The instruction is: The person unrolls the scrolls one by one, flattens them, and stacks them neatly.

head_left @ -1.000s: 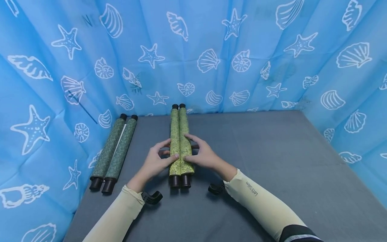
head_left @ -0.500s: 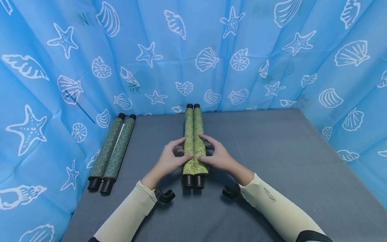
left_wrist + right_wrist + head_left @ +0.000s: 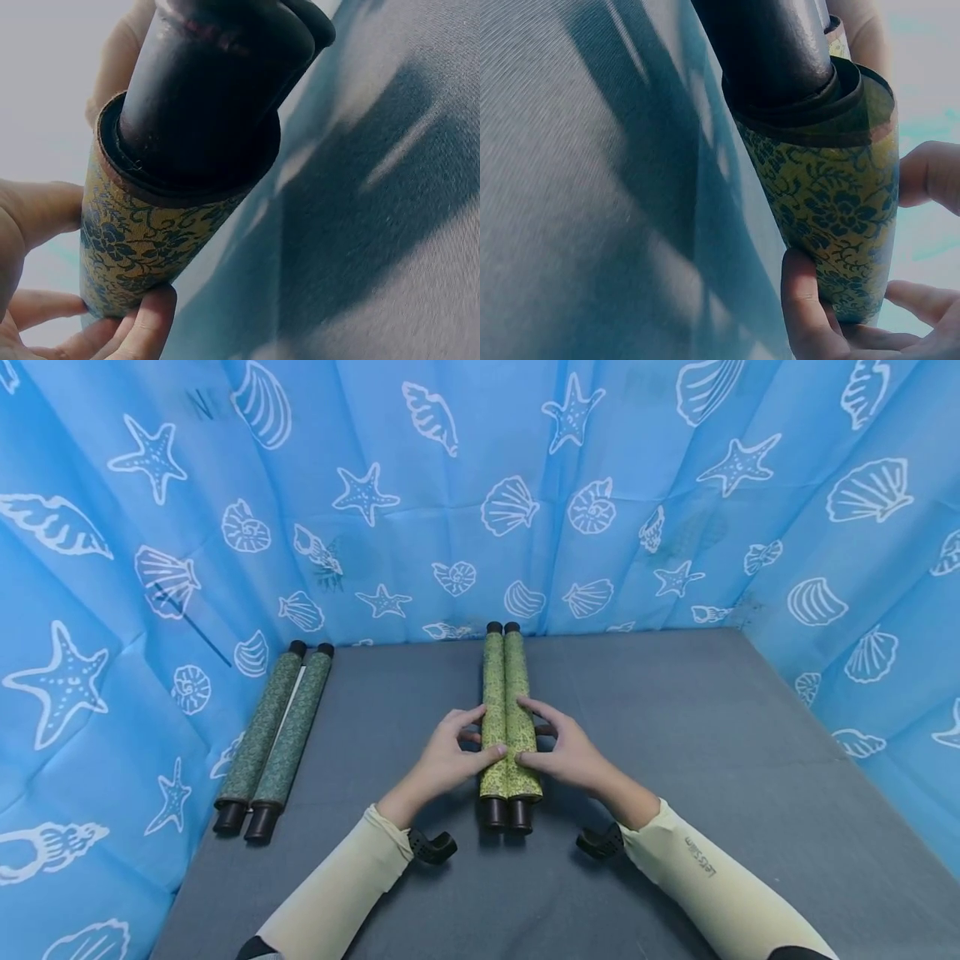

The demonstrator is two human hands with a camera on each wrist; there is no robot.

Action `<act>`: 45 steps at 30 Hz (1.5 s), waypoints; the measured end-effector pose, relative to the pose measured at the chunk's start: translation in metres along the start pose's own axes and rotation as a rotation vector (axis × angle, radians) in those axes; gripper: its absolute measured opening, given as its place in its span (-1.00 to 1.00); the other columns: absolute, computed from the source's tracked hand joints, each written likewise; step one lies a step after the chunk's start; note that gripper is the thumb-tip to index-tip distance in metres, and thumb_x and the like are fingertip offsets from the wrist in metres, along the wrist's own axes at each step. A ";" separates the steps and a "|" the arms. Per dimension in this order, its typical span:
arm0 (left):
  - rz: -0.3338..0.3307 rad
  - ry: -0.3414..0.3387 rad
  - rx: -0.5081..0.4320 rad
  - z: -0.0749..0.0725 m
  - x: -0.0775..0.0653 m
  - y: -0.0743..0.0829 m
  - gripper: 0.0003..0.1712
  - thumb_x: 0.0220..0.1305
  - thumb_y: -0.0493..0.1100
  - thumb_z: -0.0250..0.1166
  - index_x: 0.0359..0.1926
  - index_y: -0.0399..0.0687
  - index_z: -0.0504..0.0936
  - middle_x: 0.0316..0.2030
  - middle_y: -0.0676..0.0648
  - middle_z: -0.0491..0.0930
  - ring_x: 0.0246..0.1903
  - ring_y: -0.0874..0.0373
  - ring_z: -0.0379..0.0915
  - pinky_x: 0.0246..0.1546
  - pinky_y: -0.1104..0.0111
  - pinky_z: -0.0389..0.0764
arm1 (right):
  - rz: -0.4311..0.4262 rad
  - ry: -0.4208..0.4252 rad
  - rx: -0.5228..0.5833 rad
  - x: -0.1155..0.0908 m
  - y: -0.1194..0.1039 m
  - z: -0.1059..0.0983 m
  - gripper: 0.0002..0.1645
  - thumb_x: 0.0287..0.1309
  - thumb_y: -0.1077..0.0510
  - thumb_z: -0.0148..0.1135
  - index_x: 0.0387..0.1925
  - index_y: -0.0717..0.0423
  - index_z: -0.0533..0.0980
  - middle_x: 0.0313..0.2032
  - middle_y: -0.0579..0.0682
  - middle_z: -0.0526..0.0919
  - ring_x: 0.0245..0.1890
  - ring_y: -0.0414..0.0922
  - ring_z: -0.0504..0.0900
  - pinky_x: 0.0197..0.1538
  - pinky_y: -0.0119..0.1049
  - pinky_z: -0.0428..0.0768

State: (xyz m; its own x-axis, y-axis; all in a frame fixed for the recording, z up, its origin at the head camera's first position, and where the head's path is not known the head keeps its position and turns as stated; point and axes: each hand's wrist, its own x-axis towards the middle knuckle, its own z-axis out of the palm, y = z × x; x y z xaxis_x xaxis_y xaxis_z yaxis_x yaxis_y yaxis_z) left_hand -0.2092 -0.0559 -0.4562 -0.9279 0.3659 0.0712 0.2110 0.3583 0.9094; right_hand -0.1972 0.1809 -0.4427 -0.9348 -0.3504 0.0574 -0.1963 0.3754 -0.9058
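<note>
A yellow-green scroll [image 3: 493,727] with dark floral patterning and dark rod ends stands out in the middle of the head view, as two rolls lying side by side. My left hand [image 3: 447,753] grips the left roll, thumb on top and fingers around its outer side. On the other side, my right hand [image 3: 572,757] holds the right roll [image 3: 521,727] the same way. The left wrist view shows fingers curled under the patterned cloth, close to a dark rod end [image 3: 199,97]. In the right wrist view the cloth edge [image 3: 840,187] flares loosely around its rod.
Two darker green rolls [image 3: 264,735] with black ends lie side by side at the table's left, a white strip between them. The grey table [image 3: 675,727] runs back to a blue curtain [image 3: 465,460] printed with shells and starfish. Black wrist mounts [image 3: 432,847] hang below both hands.
Both hands have moved to the right with the yellow-green scroll between them, farther from the green rolls. Their hold on it looks the same. The green rolls stay in place.
</note>
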 end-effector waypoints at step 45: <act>0.013 -0.031 0.034 0.049 0.014 0.004 -0.08 0.41 0.04 0.45 0.59 -0.27 0.28 0.26 -0.27 0.46 0.09 -0.10 0.57 0.01 0.16 0.73 | 0.048 -0.035 -0.153 -0.010 0.033 -0.032 0.00 0.23 0.19 0.40 0.64 0.10 0.22 0.61 0.26 0.25 0.49 0.39 0.34 0.32 0.40 0.51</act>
State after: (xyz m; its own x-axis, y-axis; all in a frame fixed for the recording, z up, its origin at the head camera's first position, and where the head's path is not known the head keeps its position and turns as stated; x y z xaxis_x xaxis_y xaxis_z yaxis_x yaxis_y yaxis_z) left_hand -0.2064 -0.0067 -0.4714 -0.9152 0.3969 0.0696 0.2338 0.3826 0.8938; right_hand -0.2042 0.2241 -0.4601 -0.9339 -0.3574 -0.0014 -0.1968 0.5175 -0.8328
